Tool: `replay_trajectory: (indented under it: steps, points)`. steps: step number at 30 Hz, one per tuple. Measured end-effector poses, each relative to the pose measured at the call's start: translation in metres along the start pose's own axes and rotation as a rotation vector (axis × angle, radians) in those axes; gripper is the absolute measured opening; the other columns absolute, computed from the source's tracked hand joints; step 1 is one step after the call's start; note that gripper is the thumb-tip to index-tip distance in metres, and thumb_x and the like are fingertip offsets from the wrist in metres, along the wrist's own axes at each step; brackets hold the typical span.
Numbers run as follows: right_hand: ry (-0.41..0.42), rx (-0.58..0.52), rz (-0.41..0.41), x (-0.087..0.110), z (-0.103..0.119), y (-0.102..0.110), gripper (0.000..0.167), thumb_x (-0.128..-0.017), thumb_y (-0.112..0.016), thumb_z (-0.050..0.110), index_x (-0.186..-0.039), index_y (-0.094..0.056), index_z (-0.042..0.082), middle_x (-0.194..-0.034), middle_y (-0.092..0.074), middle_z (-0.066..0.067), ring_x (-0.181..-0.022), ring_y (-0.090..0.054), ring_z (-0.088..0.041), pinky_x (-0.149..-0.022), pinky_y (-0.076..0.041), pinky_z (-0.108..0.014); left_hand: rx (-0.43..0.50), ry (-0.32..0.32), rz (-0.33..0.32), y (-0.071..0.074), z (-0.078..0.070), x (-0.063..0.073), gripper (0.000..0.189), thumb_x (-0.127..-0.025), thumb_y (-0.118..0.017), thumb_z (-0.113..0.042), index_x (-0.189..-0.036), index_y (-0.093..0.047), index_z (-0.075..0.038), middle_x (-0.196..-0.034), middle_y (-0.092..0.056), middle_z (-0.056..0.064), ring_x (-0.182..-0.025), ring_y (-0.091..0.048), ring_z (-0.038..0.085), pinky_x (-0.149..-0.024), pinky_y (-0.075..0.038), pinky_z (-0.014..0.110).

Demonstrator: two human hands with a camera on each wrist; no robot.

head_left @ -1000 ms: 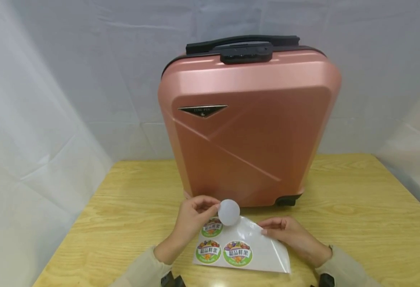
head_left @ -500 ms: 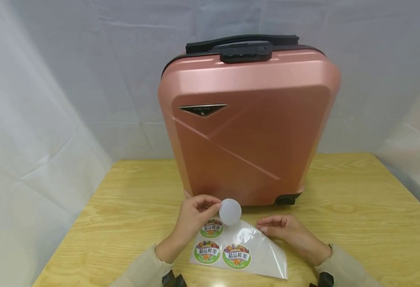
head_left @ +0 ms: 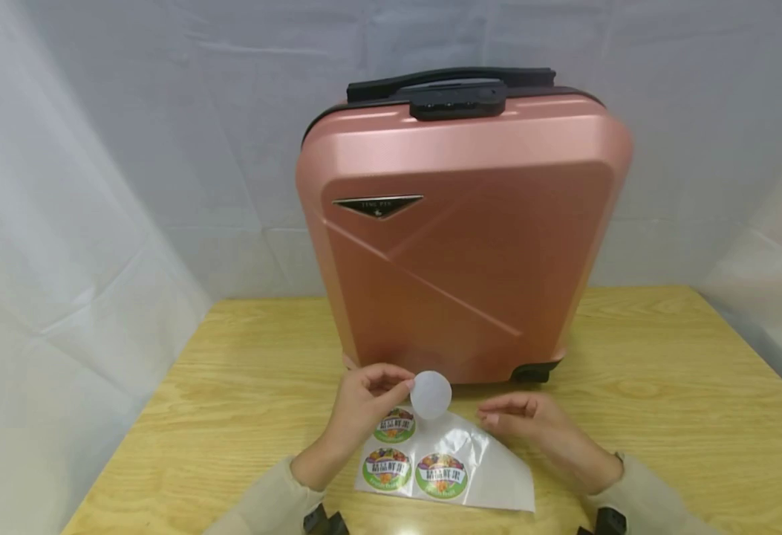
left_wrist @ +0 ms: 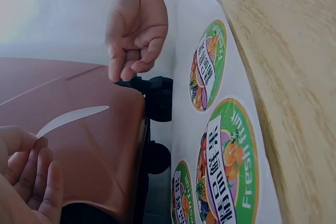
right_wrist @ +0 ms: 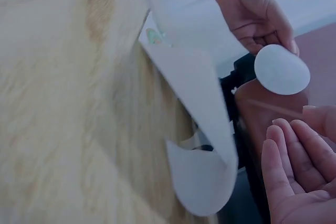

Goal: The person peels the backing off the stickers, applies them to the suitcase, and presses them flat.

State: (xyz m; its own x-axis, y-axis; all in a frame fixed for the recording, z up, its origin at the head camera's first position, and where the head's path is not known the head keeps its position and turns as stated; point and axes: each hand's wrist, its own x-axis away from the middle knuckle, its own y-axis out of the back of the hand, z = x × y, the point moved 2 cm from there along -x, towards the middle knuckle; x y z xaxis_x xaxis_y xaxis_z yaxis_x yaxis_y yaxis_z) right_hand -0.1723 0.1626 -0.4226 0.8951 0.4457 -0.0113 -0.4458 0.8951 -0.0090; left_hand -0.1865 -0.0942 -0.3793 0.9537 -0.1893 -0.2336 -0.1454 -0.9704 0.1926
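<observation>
At the bottom centre of the head view, the white sheet [head_left: 497, 483] lies loose on the table [head_left: 230, 386], three printed labels [head_left: 387, 468] on it. No hand seems to hold it, and the right wrist view shows one end curled up, so a brushing sleeve could probably drag or flip it.

Just beyond, right of centre, the right hand [head_left: 538, 429] is the weaker safeguard: it grips nothing, its fingers gently bent and its thumb apart from them, tips toward the middle of the frame near the sheet's edge. Its palm turns inward and its wrist angles in from the lower right.

Left of centre, the left hand [head_left: 360, 405] pinches the white disc [head_left: 431, 395] by the left rim between thumb and fingertip, the wrist reaching up from the lower left. The disc stands above the sheet's upper edge, apart from it in the left wrist view. That view shows it bowed, so such a small hold may let it flop or slip. If the face out of sight is sticky, it could catch on a finger or fold onto itself.

Farther back, the pink suitcase [head_left: 471, 253] stands upright, filling the upper centre; the disc does not appear to touch it.
</observation>
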Motion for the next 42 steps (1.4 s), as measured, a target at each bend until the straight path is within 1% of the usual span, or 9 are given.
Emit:
replay_trajectory:
  steps: [2, 5, 11, 15, 20, 26, 31, 33, 42]
  points:
    - [0.045, 0.017, 0.003, -0.001, 0.005, -0.001, 0.036, -0.088, -0.063, 0.006, -0.114, -0.056, -0.016, -0.106, -0.070, -0.006, -0.097, -0.066, -0.014, -0.084, -0.052, -0.026, 0.003, 0.008, -0.001, -0.001, 0.000, 0.000, 0.011, -0.083, -0.070, -0.004, -0.091, -0.069, 0.004, -0.088, -0.069, 0.018, -0.070, -0.063, 0.008, -0.067, -0.055, 0.023]
    - [0.080, 0.030, 0.007, -0.003, 0.012, -0.004, 0.035, -0.089, -0.062, 0.005, -0.114, -0.055, -0.018, -0.106, -0.070, -0.004, -0.097, -0.066, -0.014, -0.084, -0.053, -0.028, 0.002, 0.007, -0.001, -0.001, 0.000, -0.001, 0.011, -0.082, -0.070, -0.003, -0.091, -0.069, 0.003, -0.088, -0.069, 0.018, -0.070, -0.063, 0.008, -0.066, -0.055, 0.023]
    - [0.117, 0.028, 0.011, -0.009, 0.026, -0.013, 0.037, -0.090, -0.061, 0.006, -0.114, -0.053, -0.021, -0.104, -0.071, -0.004, -0.097, -0.066, -0.015, -0.084, -0.053, -0.029, -0.010, -0.029, 0.003, -0.004, 0.001, -0.002, 0.012, -0.082, -0.071, -0.005, -0.090, -0.069, 0.003, -0.086, -0.070, 0.017, -0.069, -0.063, 0.008, -0.065, -0.055, 0.022]
    - [0.163, 0.013, 0.027, -0.011, 0.033, -0.019, 0.034, -0.090, -0.060, 0.003, -0.112, -0.053, -0.022, -0.102, -0.071, -0.003, -0.096, -0.067, -0.017, -0.083, -0.054, -0.031, 0.014, -0.053, 0.022, -0.006, 0.001, -0.002, 0.014, -0.083, -0.071, -0.006, -0.092, -0.069, 0.004, -0.088, -0.069, 0.018, -0.070, -0.064, 0.012, -0.065, -0.056, 0.024]
    - [0.157, -0.009, 0.022, -0.013, 0.039, -0.024, 0.033, -0.091, -0.059, 0.004, -0.112, -0.055, -0.021, -0.099, -0.072, -0.004, -0.094, -0.068, -0.017, -0.082, -0.054, -0.034, 0.021, -0.066, 0.028, -0.010, 0.000, -0.001, 0.016, -0.083, -0.071, -0.009, -0.092, -0.069, 0.004, -0.088, -0.070, 0.018, -0.071, -0.066, 0.019, -0.063, -0.057, 0.030]
    - [0.145, -0.045, -0.005, -0.016, 0.042, -0.028, 0.035, -0.091, -0.060, 0.004, -0.111, -0.053, -0.024, -0.095, -0.073, 0.000, -0.090, -0.069, -0.015, -0.081, -0.054, -0.038, 0.014, -0.057, 0.018, -0.013, -0.004, 0.000, 0.014, -0.083, -0.071, -0.010, -0.092, -0.070, 0.002, -0.088, -0.070, 0.016, -0.068, -0.066, 0.012, -0.061, -0.057, 0.036]
    - [0.137, -0.027, -0.019, -0.017, 0.045, -0.031, 0.035, -0.090, -0.061, 0.005, -0.110, -0.055, -0.024, -0.094, -0.073, 0.000, -0.089, -0.068, -0.013, -0.080, -0.055, -0.038, 0.018, -0.098, 0.011, -0.017, -0.008, 0.003, 0.015, -0.083, -0.072, -0.009, -0.091, -0.070, 0.003, -0.087, -0.070, 0.016, -0.068, -0.064, 0.009, -0.063, -0.057, 0.028]
    - [0.134, -0.018, -0.024, -0.016, 0.046, -0.032, 0.035, -0.090, -0.061, 0.006, -0.110, -0.055, -0.023, -0.094, -0.073, 0.000, -0.089, -0.068, -0.013, -0.079, -0.055, -0.037, 0.022, -0.127, 0.007, -0.019, -0.009, 0.004, 0.016, -0.082, -0.072, -0.009, -0.091, -0.070, 0.004, -0.086, -0.070, 0.018, -0.069, -0.064, 0.009, -0.064, -0.056, 0.024]
    - [0.172, -0.035, -0.036, -0.015, 0.047, -0.035, 0.035, -0.089, -0.061, 0.003, -0.109, -0.054, -0.025, -0.095, -0.072, 0.002, -0.088, -0.069, -0.012, -0.078, -0.055, -0.035, 0.036, -0.158, 0.022, -0.023, -0.009, 0.005, 0.015, -0.082, -0.072, -0.008, -0.090, -0.070, 0.005, -0.086, -0.071, 0.018, -0.070, -0.065, 0.008, -0.066, -0.056, 0.024]
